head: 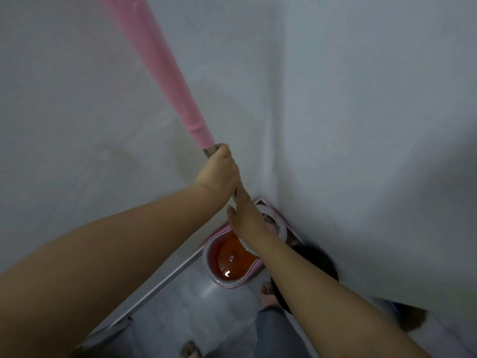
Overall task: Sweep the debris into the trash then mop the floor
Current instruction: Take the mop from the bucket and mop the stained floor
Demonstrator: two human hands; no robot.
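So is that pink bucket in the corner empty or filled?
Filled, at least partly: the bucket has a basin showing glossy reddish liquid with a bright glint on its surface. Depth cannot be told.

one mop, one bucket, two hands, two feet

The mop handle has a matt pink sleeve above a dull grey metal shaft. The bucket at lower centre is glossy pink plastic. The floor tiles are smooth and slightly shiny; the walls are matt.
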